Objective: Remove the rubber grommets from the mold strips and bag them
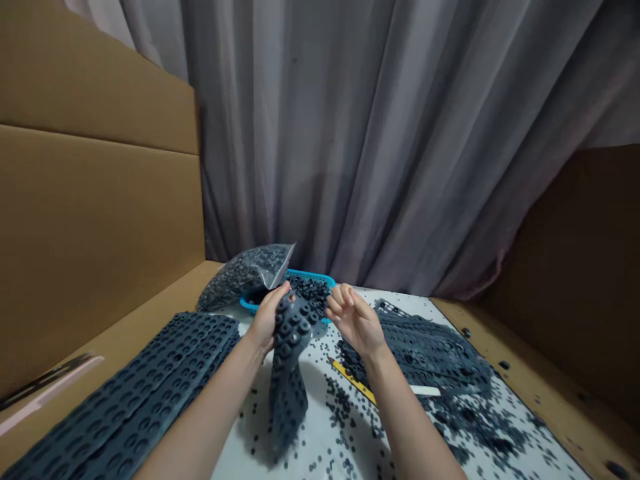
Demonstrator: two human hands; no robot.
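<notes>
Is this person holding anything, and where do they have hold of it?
The left hand grips a dark grey studded rubber sheet by its top end; the right hand seems empty.

Your head-worn camera faces forward and down, looking closely over your left hand (267,320) and right hand (354,320), with the curtain (380,133) beyond.

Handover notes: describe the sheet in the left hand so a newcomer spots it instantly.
At the white table's far end, a blue basket sits against the grey curtain. In front of it, the left hand grips a dark studded rubber sheet, the only one held up while the stacked sheets beside it lie flat.
</notes>
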